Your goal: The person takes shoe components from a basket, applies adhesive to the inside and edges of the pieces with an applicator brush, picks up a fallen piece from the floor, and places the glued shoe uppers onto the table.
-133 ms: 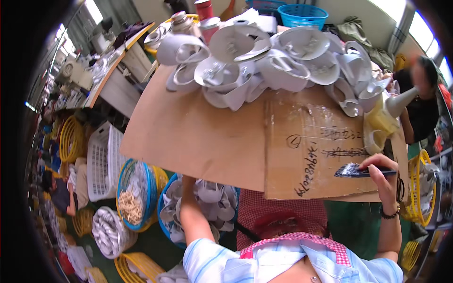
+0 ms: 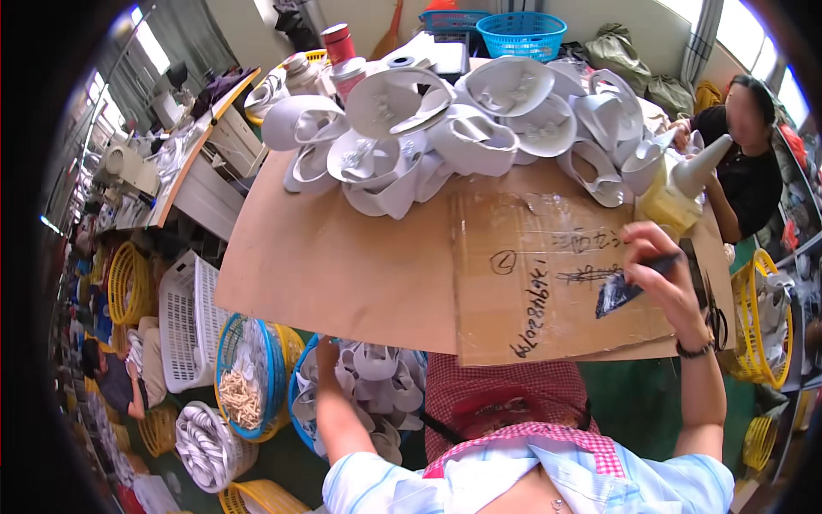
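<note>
While bare cardboard reaches its left edge, right grip clasps dark tool; left grip unclear.

The right hand holds a flat dark tool over the brown cardboard, white visor-shaped pieces lying heaped along its far side, while the left hand, its grip too indistinct to determine, is at a blue basket of white pieces.

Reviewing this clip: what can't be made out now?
Head view:
Left hand: too indistinct beside the cardboard edge to show any hold.
Dark blue flat piece: gripped end covered by right hand.
Blue basket: bottom buried under white pieces.
Yellow basket: cut off by lower edge.
</note>
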